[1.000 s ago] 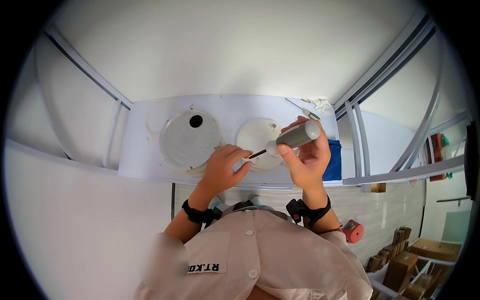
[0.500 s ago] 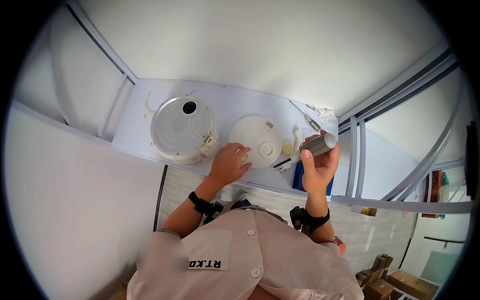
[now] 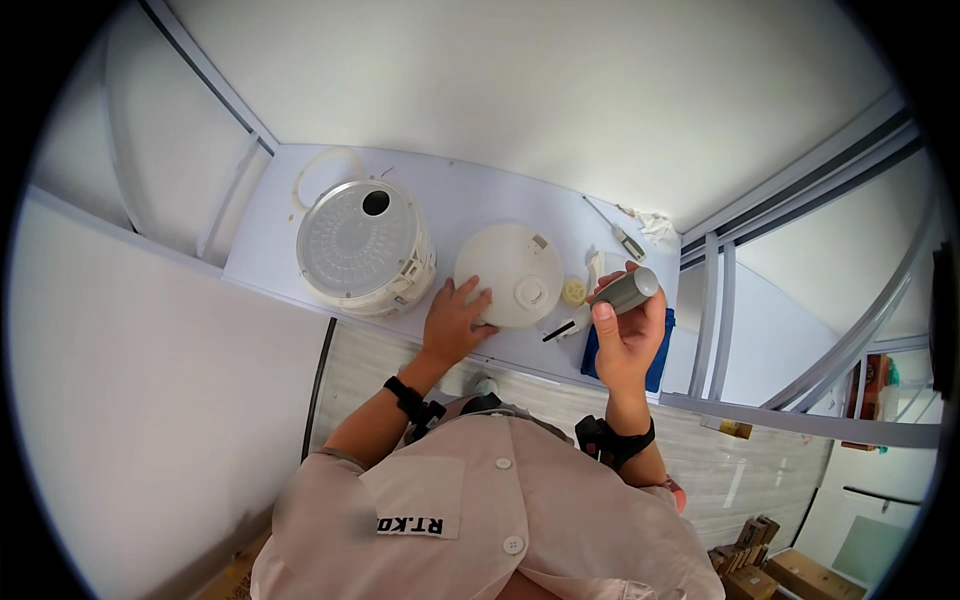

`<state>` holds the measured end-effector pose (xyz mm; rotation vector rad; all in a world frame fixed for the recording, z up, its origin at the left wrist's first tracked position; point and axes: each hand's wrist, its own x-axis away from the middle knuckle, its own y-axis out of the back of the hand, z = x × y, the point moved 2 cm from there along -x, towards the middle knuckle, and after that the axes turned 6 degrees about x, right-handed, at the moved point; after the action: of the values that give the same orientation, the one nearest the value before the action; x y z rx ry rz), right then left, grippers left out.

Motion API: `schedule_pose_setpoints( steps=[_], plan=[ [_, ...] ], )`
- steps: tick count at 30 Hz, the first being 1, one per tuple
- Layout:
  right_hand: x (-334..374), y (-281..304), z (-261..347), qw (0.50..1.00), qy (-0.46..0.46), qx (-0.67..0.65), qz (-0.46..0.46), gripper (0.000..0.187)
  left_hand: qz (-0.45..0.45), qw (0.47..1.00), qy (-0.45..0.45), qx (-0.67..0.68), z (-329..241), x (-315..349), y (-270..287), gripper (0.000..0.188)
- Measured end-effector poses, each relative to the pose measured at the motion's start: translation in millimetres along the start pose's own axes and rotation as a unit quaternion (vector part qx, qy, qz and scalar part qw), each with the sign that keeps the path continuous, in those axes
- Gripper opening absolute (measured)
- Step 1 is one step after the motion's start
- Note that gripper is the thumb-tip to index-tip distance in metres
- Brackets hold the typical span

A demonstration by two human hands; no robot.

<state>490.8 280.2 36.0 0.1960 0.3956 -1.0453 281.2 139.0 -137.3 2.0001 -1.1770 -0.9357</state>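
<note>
A round white plastic cover (image 3: 500, 255) lies flat on the table, with a small ring-shaped fitting near its right side. My left hand (image 3: 456, 318) rests at the cover's near left edge, fingers apart and touching its rim. In my right hand (image 3: 632, 345) is a screwdriver (image 3: 624, 290) with a thick grey handle; its dark tip points down and left, short of the cover. A small pale yellow wheel-like part (image 3: 574, 291) lies between the cover and the screwdriver. Beneath my right hand is a blue object (image 3: 656, 372), partly hidden.
Left of the cover stands a round white appliance body (image 3: 365, 245) with a dark hole in its top. Behind it lies a pale ring (image 3: 297, 190). At the back right are a thin-shafted tool (image 3: 628, 241) and crumpled white material (image 3: 656, 226). White panels border the table (image 3: 450, 185).
My left hand has shifted slightly left, its fingers spreading along the cover's edge. My right hand and the screwdriver have moved slightly left. The whole view has shifted a little.
</note>
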Motion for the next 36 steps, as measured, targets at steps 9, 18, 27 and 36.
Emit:
schedule_pose_setpoints(
  steps=[9, 18, 27, 36],
  plan=[
    [-1.1, 1.0, -6.6, 1.000, 0.002, -0.013, 0.017, 0.061, -0.060, 0.993, -0.039, 0.092, 5.9, -0.3, 11.5, 0.053],
    [-12.6, -1.2, -16.7, 0.994, -0.080, -0.073, -0.024, 0.051, -0.097, 0.985, -0.084, 0.119, -14.2, -13.4, 35.3, 0.048],
    [-18.4, 15.3, -32.3, 0.978, -0.092, 0.182, -0.038, 0.039, -0.146, 0.963, -0.177, 0.140, -49.7, -27.7, 74.8, 0.054],
    [-34.1, 2.2, -30.5, 0.982, -0.116, 0.145, -0.046, 0.046, -0.215, 0.947, -0.225, 0.085, -69.4, -26.1, 129.0, 0.056]
  ],
)
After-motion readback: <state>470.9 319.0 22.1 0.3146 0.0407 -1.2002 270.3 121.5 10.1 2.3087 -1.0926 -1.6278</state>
